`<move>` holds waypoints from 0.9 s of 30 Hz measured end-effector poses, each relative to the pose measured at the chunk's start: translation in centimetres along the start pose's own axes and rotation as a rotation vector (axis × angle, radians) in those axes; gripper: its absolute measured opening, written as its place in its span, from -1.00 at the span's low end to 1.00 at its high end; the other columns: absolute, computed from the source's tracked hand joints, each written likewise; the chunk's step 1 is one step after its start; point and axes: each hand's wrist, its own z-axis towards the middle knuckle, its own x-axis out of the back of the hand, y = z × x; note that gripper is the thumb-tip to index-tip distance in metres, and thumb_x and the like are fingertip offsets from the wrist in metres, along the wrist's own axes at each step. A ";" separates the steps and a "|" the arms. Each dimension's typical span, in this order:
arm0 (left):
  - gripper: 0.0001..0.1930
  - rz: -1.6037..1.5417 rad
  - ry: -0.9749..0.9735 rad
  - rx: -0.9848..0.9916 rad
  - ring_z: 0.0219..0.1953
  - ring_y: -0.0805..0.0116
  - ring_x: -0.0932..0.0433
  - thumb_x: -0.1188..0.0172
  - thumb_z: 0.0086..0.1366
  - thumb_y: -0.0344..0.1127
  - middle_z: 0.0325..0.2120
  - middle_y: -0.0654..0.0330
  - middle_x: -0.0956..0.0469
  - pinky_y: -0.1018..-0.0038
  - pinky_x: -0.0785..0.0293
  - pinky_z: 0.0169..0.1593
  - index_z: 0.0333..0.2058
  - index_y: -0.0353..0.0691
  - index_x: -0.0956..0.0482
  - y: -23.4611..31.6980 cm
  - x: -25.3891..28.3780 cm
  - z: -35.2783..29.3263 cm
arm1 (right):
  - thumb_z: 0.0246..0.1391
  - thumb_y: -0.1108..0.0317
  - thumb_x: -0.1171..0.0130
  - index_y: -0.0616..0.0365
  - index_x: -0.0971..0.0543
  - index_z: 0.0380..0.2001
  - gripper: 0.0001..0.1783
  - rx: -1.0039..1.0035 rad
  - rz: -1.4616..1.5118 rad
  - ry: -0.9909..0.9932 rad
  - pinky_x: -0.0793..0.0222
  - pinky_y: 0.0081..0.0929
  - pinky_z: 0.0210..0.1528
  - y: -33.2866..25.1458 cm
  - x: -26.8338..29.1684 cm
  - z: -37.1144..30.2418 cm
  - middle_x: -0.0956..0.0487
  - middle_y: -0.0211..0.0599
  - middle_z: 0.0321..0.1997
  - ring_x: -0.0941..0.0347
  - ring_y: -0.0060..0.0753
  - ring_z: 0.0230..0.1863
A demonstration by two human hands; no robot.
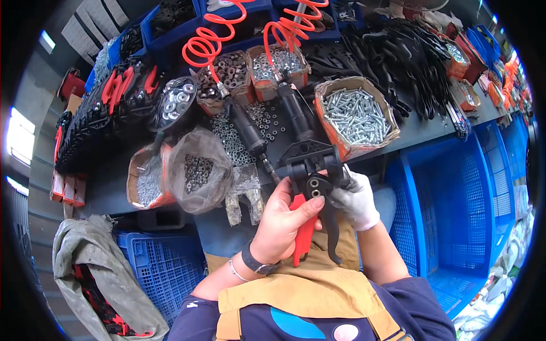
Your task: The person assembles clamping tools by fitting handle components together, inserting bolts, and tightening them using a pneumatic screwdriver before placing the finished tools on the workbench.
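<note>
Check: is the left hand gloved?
No. The left hand is bare on the tool's red handle; only the right hand wears a white glove.

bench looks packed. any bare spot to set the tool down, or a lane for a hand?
Little. One bare strip of bench top runs along the front edge, right of the carton of bolts, below the black handles. Left of the carton, bags of nuts, loose washers and two air drivers crowd everything.

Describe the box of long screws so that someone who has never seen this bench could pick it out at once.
On the dark bench, look just above the gloved right hand. The cardboard box of long screws sits there; neighbouring boxes hold nuts or washers instead.
</note>
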 end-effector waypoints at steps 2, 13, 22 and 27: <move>-0.56 -0.027 -0.048 0.042 -0.26 0.56 -0.50 -0.23 0.22 -0.45 -0.15 0.27 -0.47 0.63 -0.53 -0.37 0.05 -0.22 -0.30 -0.4 0.3 0.1 | -0.04 0.65 -0.03 0.22 -0.54 -0.14 -0.66 0.068 0.063 -0.030 -0.38 -0.64 -0.22 0.5 0.3 -0.2 -0.59 -0.45 -0.27 -0.48 -0.62 -0.34; -0.64 -0.068 0.006 0.091 -0.27 0.49 -0.54 -0.18 0.25 -0.45 -0.20 0.26 -0.49 0.56 -0.55 -0.32 0.00 -0.19 -0.31 -1.4 1.3 0.3 | -0.02 0.35 -0.22 0.13 -0.55 -0.51 -0.89 0.622 -1.046 0.018 -0.40 -0.32 -0.42 -5.8 3.6 0.4 -0.52 -0.07 -0.50 -0.49 -0.04 -0.46; -0.74 -0.112 -0.001 0.125 -0.31 0.39 -0.57 0.01 0.40 -0.13 -0.27 0.21 -0.56 0.41 -0.58 -0.30 -0.09 -0.16 -0.41 -0.9 1.8 -0.7 | -0.03 0.38 -0.09 0.10 -0.58 -0.35 -0.84 0.425 -2.021 -0.308 -0.47 -0.25 -0.21 -10.3 7.8 10.7 -0.55 -0.16 -0.29 -0.54 -0.10 -0.25; -0.69 -0.254 0.040 0.029 -0.24 0.33 -0.56 0.03 0.40 -0.10 -0.22 0.19 -0.52 0.39 -0.56 -0.31 -0.04 -0.17 -0.38 -0.6 3.9 -0.6 | -0.06 0.51 -0.08 0.15 -0.52 -0.10 -0.63 0.582 -1.726 0.080 -0.47 -0.24 -0.24 -10.6 5.9 7.4 -0.53 -0.11 -0.33 -0.54 -0.06 -0.29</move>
